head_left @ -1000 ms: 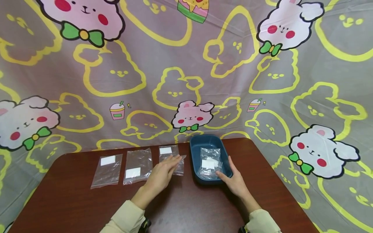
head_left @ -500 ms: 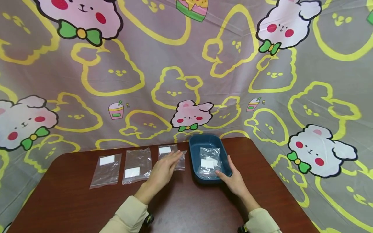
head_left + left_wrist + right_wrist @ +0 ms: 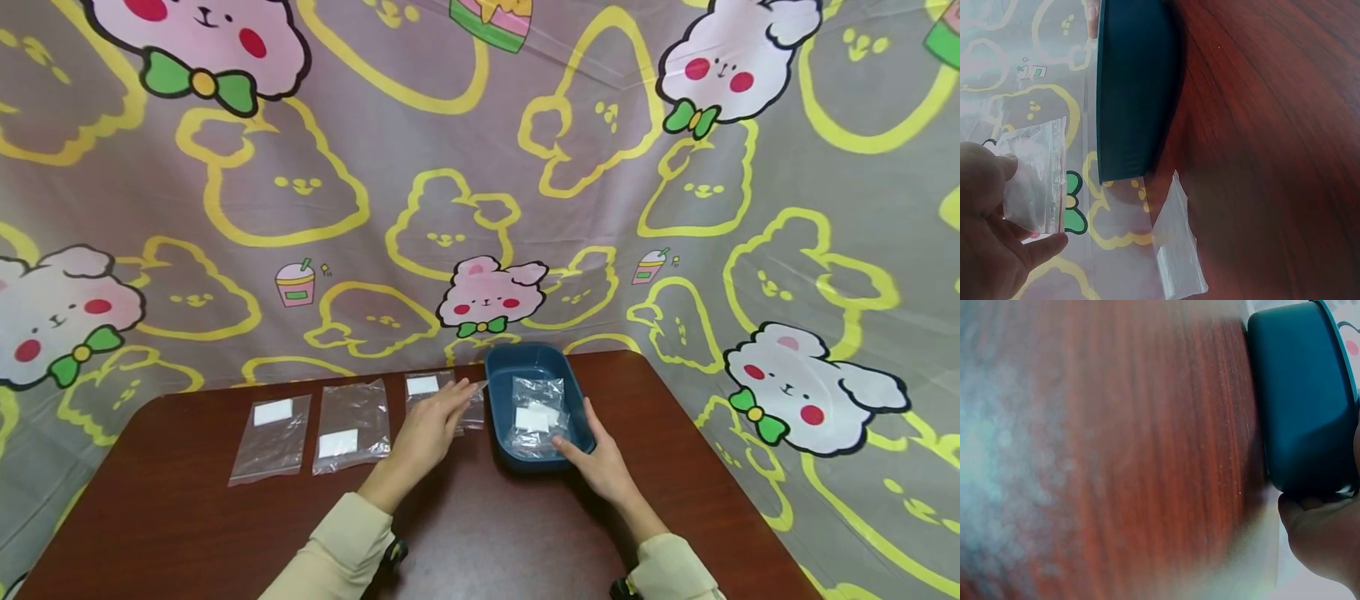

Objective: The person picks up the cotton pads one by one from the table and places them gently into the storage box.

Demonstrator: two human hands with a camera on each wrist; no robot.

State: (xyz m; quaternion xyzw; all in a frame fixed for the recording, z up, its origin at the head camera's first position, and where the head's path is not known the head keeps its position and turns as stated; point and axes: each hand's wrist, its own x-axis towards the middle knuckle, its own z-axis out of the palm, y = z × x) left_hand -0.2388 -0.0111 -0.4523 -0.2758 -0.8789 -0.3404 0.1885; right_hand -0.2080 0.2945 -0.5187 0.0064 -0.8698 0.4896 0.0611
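Observation:
My left hand [image 3: 420,443] pinches a small clear zip bag [image 3: 1036,178] between thumb and fingers, lifted off the table just left of the blue tray [image 3: 531,358]. In the head view the hand hides most of that bag. My right hand [image 3: 609,468] grips the tray's right side near its front corner, thumb over the rim. Inside the tray lie clear bags with white labels [image 3: 532,418], overlapping, so I cannot tell how many. Another labelled bag [image 3: 1180,253] lies on the table beneath the left hand.
Two more clear bags lie flat on the brown table [image 3: 487,533] to the left: a far-left bag [image 3: 272,446] and a wider bag [image 3: 352,407], each with a white label. A patterned cloth [image 3: 345,208] hangs behind the table and along its right side.
My left hand has moved slightly right and away from me, carrying the zip bag toward the tray's left rim. The right hand keeps its grip on the tray. The view shifts slightly.

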